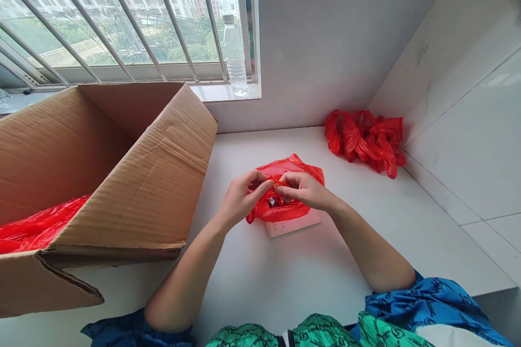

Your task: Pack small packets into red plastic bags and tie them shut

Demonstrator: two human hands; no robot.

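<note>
Both of my hands meet above an open red plastic bag (pixel 311 173) on the white counter. My left hand (pixel 246 192) is closed, thumb and forefinger pinched on a small red-orange piece (pixel 277 185). From the other side my right hand (pixel 305 190) pinches the same piece, fingertips almost touching the left ones. Whether this piece is part of the bag or a separate item, I cannot tell. Below the fingers, small dark wrapped items (pixel 273 201) show inside the bag. A pale flat box or card (pixel 293 225) with faint print lies partly under the bag.
A large open cardboard box (pixel 154 157) stands at left with red plastic (pixel 44 222) inside. Crumpled red plastic bags (pixel 364 138) lie on the counter (pixel 244 293) against the back wall at right. A clear bottle (pixel 235 57) stands on the sill of the barred window.
</note>
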